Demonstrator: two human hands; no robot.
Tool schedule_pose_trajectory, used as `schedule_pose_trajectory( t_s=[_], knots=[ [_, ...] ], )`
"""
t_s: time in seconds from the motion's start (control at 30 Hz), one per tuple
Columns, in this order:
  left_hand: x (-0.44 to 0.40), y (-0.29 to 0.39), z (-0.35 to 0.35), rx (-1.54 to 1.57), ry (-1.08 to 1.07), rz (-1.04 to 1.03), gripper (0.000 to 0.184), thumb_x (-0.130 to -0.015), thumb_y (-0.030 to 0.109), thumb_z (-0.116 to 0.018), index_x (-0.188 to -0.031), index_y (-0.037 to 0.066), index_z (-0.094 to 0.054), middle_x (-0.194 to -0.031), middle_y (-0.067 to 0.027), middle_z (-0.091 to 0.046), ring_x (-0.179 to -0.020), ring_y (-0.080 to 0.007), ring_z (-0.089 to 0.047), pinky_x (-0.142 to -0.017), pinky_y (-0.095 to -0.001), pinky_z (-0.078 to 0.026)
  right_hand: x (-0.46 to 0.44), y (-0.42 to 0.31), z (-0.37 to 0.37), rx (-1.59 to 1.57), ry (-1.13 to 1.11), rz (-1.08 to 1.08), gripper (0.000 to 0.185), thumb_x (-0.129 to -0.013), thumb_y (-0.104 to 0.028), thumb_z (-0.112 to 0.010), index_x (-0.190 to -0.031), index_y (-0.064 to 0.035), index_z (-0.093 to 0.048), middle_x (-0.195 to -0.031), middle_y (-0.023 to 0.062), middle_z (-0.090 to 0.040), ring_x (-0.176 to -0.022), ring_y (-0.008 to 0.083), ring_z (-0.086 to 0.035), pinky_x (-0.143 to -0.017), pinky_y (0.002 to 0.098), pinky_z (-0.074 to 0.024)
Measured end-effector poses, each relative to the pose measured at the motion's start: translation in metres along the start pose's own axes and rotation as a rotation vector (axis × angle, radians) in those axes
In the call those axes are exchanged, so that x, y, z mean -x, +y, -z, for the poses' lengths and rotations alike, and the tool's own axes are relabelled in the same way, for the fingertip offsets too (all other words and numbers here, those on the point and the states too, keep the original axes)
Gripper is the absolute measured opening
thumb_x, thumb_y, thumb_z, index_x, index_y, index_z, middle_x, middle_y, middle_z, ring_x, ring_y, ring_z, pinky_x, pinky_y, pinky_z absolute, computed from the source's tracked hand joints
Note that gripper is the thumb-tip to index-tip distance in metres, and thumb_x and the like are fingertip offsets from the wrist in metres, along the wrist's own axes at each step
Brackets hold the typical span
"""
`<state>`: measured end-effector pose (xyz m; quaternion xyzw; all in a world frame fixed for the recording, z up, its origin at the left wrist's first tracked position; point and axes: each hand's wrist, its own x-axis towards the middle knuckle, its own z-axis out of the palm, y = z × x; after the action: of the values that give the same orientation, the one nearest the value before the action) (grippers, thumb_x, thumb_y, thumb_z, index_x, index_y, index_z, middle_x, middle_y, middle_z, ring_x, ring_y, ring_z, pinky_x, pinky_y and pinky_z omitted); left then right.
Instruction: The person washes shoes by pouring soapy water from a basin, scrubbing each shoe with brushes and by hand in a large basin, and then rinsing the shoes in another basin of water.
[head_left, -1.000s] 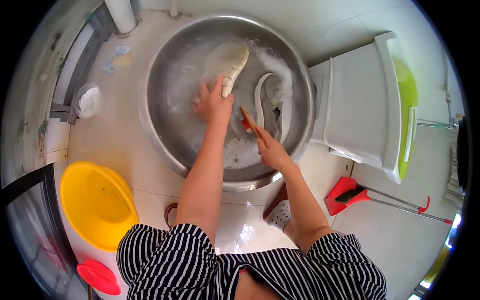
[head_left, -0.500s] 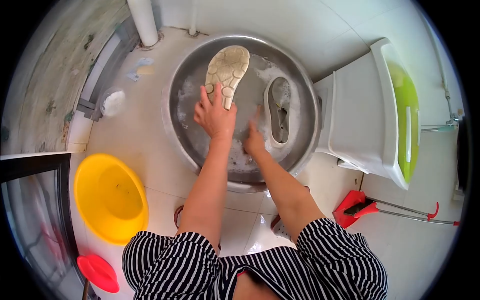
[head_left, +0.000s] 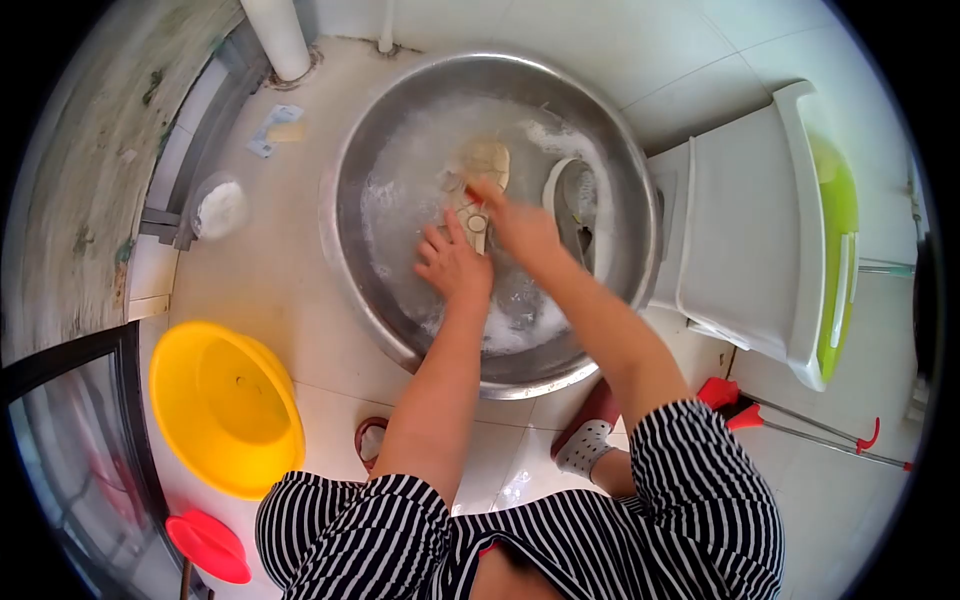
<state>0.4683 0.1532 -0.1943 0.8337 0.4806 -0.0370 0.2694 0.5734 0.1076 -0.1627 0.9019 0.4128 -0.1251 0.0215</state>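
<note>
In a wide metal basin (head_left: 345, 270) of cloudy, sudsy water, a shoe (head_left: 487, 160) lies with its pale patterned sole up. My left hand (head_left: 457, 268) grips its near end, fingers spread over the sole. My right hand (head_left: 525, 232) is closed above the middle of that sole, its fingers around something blurred with a small reddish part showing. Partly under the water on the right lies a second shoe (head_left: 556, 190), its opening upward and white rim showing.
A yellow tub (head_left: 225, 410) and a red basin (head_left: 208, 546) are on the floor at left. A bag of white powder (head_left: 219, 208) lies near the wall. To the right stand a white cabinet with a green top (head_left: 740, 230) and a red dustpan (head_left: 718, 392).
The held shoe has gone down from above the basin into the water. My right hand has moved up and left from beside the second shoe onto the sole.
</note>
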Motion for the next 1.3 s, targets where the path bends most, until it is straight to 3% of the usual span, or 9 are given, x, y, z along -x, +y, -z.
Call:
schedule_pose_trajectory(
  t_s=[0.2,0.3,0.5,0.73,0.9,1.0,1.07,1.2,1.3],
  knots=[
    [0.002,0.005,0.001,-0.101,-0.002,-0.036,0.093,-0.072,0.032,-0.072,-0.147,0.023,-0.02,-0.141,-0.0137,-0.031,-0.115,-0.0307,-0.041,-0.088,-0.0481,-0.035,-0.067,0.014,-0.014,-0.118,0.35,-0.015,0.044,-0.095,-0.033,-0.043,-0.137,-0.0229,-0.036,-0.074,0.0147,-0.066,-0.065,0.0347,-0.064,-0.058,0.0461,-0.0488],
    [-0.005,0.002,-0.024,-0.026,0.164,-0.039,0.089,-0.074,0.03,-0.071,-0.147,0.024,-0.021,-0.14,-0.0133,-0.031,-0.114,-0.0307,-0.041,-0.087,-0.0488,-0.036,0.007,-0.022,-0.019,-0.146,0.174,0.035,0.037,-0.095,-0.034,-0.042,-0.13,-0.0212,-0.04,-0.074,0.0155,-0.066,-0.065,0.0362,-0.063,-0.059,0.0474,-0.0485],
    [-0.009,0.007,0.0,-0.021,-0.03,-0.035,0.084,-0.071,0.028,-0.071,-0.143,0.022,-0.03,-0.136,-0.0133,-0.035,-0.117,-0.0341,-0.04,-0.089,-0.0517,-0.036,-0.021,0.024,0.003,-0.055,0.079,-0.085,0.038,-0.095,-0.035,-0.043,-0.131,-0.0207,-0.037,-0.074,0.0167,-0.065,-0.066,0.0367,-0.064,-0.058,0.0496,-0.0492],
    [-0.006,0.011,0.003,-0.032,0.022,-0.052,0.081,-0.071,0.028,-0.071,-0.142,0.026,-0.032,-0.133,-0.0104,-0.04,-0.116,-0.0327,-0.041,-0.086,-0.0492,-0.037,-0.045,0.019,-0.02,-0.085,0.347,-0.219,0.042,-0.095,-0.034,-0.042,-0.135,-0.0216,-0.034,-0.07,0.0183,-0.064,-0.063,0.0381,-0.063,-0.057,0.0514,-0.0487],
    [-0.015,0.008,0.005,-0.008,-0.126,-0.018,0.083,-0.073,0.032,-0.069,-0.145,0.032,-0.027,-0.14,-0.0121,-0.033,-0.124,-0.0339,-0.036,-0.095,-0.0533,-0.03,0.071,-0.009,-0.004,-0.219,0.016,-0.131,0.052,-0.095,-0.038,-0.041,-0.144,-0.0241,-0.027,-0.073,0.0204,-0.064,-0.067,0.0416,-0.062,-0.061,0.0521,-0.0484],
    [-0.016,0.011,0.022,0.036,-0.146,0.009,0.084,-0.071,0.031,-0.07,-0.144,0.036,-0.029,-0.141,-0.0121,-0.034,-0.127,-0.0341,-0.034,-0.098,-0.053,-0.028,0.108,-0.005,0.001,-0.46,-0.108,-0.281,0.05,-0.096,-0.039,-0.039,-0.143,-0.0237,-0.03,-0.091,0.0258,-0.064,-0.081,0.0453,-0.061,-0.074,0.0495,-0.0486],
    [-0.012,0.016,0.031,0.1,-0.088,-0.016,0.085,-0.069,0.03,-0.071,-0.143,0.037,-0.03,-0.141,-0.0124,-0.033,-0.127,-0.0343,-0.033,-0.099,-0.0524,-0.028,0.121,0.006,-0.02,-0.688,0.231,-0.405,0.05,-0.098,-0.039,-0.034,-0.143,-0.0189,-0.03,-0.087,0.0263,-0.064,-0.081,0.0435,-0.062,-0.075,0.0499,-0.0471],
    [-0.009,0.025,0.054,0.213,0.004,-0.03,0.087,-0.065,0.029,-0.073,-0.142,0.038,-0.032,-0.142,-0.0135,-0.033,-0.128,-0.0337,-0.033,-0.102,-0.051,-0.026,0.115,0.015,-0.019,-0.708,0.065,-0.406,0.052,-0.098,-0.039,-0.033,-0.142,-0.0113,-0.032,-0.1,0.0281,-0.061,-0.094,0.0423,-0.059,-0.083,0.047,-0.0446],
    [0.0,0.033,0.071,0.325,0.045,-0.011,0.086,-0.065,0.029,-0.073,-0.141,0.038,-0.034,-0.142,-0.0147,-0.032,-0.128,-0.0336,-0.033,-0.102,-0.0531,-0.024,0.088,0.018,-0.016,-0.466,0.317,-0.208,0.057,-0.097,-0.044,-0.035,-0.139,-0.0059,-0.035,-0.108,0.0239,-0.06,-0.103,0.0376,-0.055,-0.09,0.0425,-0.0415]
  ],
)
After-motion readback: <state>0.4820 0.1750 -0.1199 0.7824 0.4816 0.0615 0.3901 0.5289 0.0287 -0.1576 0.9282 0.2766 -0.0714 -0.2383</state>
